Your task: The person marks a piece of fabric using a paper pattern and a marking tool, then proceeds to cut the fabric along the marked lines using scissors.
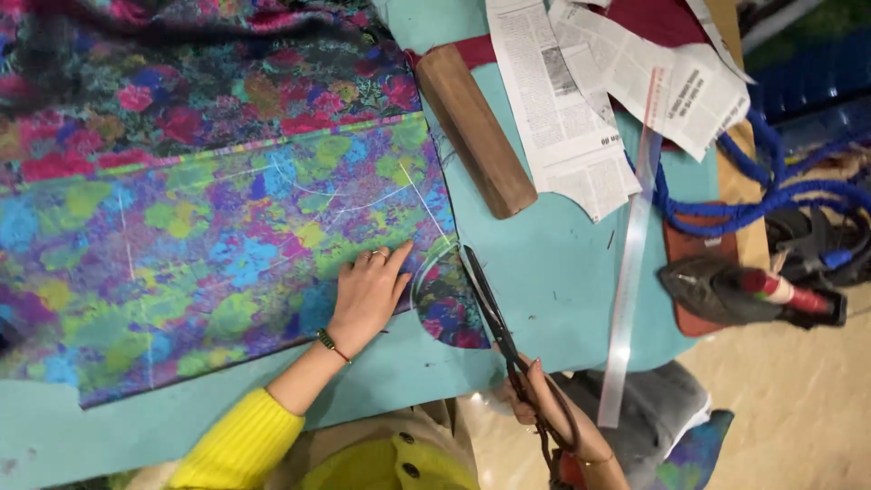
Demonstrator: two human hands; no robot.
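Right hand [553, 413] fingers gripping dark scissors [494, 313], blades at curved chalk line | left hand [367, 295] fingers spread flat, pressing multicoloured floral fabric [209, 263] on turquoise bench [553, 272] | wooden block [474, 129], clear ruler [628, 281], iron [726, 290] beyond

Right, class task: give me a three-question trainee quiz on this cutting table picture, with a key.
1. True or false: the left hand lies flat on the multicoloured fabric.
2. Which hand holds the scissors? A left, B right.
3. What lies between the scissors and the iron?

Key:
1. True.
2. B, the right hand.
3. A clear ruler, on the turquoise table cover.
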